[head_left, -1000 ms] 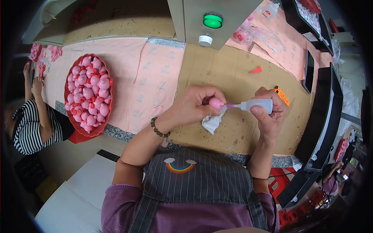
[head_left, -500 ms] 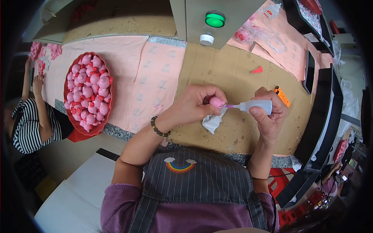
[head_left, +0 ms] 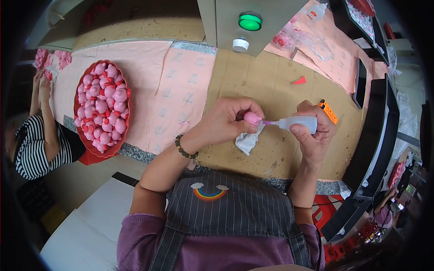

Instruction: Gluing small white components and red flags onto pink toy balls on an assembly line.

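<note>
My left hand (head_left: pixel 230 118) pinches a small round pink figure (head_left: pixel 252 118) between thumb and fingers, above the cardboard sheet (head_left: pixel 253 167). A translucent white squeeze bottle (head_left: pixel 302 123) lies sideways in my right hand (head_left: pixel 314 131), thumb and fingers wrapped round it. Its thin purple nozzle points left and meets the figure's right side; whether the tip touches or goes in I cannot tell. Part of the figure is covered by my fingers. Just beneath my left fingertips rests a crumpled white cloth or tissue (head_left: pixel 247 142).
At left a red scalloped tray (head_left: pixel 128 113) holds many pink figures with red parts. An orange-labelled lighter-like item (head_left: pixel 329 112) and a red triangular piece (head_left: pixel 299 81) lie on the cardboard. A metal box with a green button (head_left: pixel 250 21) stands behind; a black tray (head_left: pixel 370 144) borders the right. Another person (head_left: pixel 43 135) works far left.
My hands, the pink figure and the bottle stay almost in place. At far left, the other person's hands and arms have shifted slightly.
</note>
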`<state>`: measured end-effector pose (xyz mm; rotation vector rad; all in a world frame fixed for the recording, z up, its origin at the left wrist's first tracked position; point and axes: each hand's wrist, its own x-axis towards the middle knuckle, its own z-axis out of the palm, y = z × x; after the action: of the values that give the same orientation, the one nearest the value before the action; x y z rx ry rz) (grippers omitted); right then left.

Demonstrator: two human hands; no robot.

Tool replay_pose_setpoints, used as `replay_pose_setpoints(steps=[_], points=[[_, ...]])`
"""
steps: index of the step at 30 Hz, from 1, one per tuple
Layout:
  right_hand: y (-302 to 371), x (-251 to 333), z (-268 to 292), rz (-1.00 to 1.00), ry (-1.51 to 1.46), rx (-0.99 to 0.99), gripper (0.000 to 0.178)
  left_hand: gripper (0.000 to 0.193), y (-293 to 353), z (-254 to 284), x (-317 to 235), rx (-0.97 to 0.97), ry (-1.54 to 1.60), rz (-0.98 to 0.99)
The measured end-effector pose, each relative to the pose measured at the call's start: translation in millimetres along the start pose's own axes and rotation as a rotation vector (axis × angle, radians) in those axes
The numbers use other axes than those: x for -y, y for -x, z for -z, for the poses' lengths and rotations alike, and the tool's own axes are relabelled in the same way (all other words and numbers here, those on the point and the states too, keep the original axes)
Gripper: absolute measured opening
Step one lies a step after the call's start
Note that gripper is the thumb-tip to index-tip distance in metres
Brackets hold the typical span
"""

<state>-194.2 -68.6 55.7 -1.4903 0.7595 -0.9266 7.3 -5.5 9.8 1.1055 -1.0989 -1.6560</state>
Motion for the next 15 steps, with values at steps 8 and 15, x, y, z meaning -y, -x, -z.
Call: replay_pose_setpoints(steps=[8, 15], points=[[-3, -7, 3, 0.084, 0.017, 0.005, 0.02, 0.024, 0, 1, -2, 0.012, -0.015, -0.004], [-5, -11, 4, 0.249, 0.092, 0.049, 0.022, 0.022, -1, 1, 0, 0.009, -0.002, 0.005]])
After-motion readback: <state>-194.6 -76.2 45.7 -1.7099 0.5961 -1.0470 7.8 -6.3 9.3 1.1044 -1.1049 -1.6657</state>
